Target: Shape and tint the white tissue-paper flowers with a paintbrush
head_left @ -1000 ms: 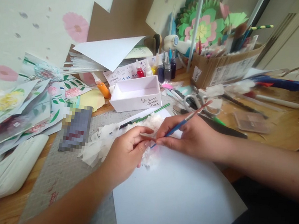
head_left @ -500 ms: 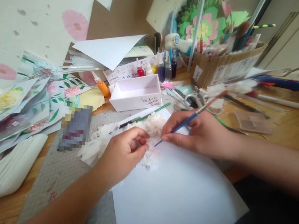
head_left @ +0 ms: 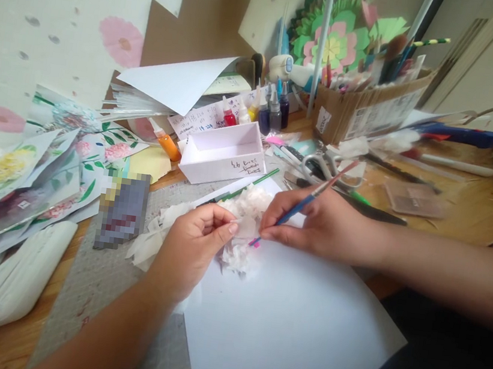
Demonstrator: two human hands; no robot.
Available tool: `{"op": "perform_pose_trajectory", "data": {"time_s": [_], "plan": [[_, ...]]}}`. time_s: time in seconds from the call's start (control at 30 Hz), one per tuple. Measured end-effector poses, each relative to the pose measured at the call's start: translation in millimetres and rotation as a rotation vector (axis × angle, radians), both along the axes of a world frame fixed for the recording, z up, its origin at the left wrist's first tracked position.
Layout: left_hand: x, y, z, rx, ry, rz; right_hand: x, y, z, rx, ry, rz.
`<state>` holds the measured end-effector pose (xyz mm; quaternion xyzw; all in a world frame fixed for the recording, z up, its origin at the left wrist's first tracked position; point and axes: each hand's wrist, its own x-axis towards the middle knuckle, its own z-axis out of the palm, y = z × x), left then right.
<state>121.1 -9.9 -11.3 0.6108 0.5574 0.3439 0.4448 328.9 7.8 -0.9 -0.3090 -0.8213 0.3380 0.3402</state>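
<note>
Your right hand [head_left: 322, 228] pinches a thin blue paintbrush [head_left: 305, 201], its pink-tipped end down on white tissue scraps [head_left: 244, 232]. Your left hand [head_left: 195, 244] has fingers curled, pinching the tissue's edge. The tissue sits at the top corner of a white paper sheet [head_left: 291, 329], near a white box [head_left: 223, 154].

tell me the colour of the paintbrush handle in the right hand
The paintbrush handle is blue, turning reddish at its far end; head view.
</note>
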Motion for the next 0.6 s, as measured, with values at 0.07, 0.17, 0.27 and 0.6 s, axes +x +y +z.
{"op": "perform_pose_trajectory", "data": {"time_s": [0.07, 0.17, 0.27, 0.6], "plan": [[1, -1, 0.9, -0.015, 0.012, -0.008, -1, 0, 0.5, -0.008, 0.019, 0.029], [3, -3, 1.4, -0.028, 0.059, -0.037, -2, -1, 0.7, -0.026, 0.034, 0.066], [3, -4, -0.7, -0.004, 0.144, -0.074, -3, -2, 1.1, -0.039, 0.018, 0.082], [0, -2, -9.0, 0.136, 0.336, -0.183, 1, -2, 10.7, -0.088, 0.059, -0.111]]}}
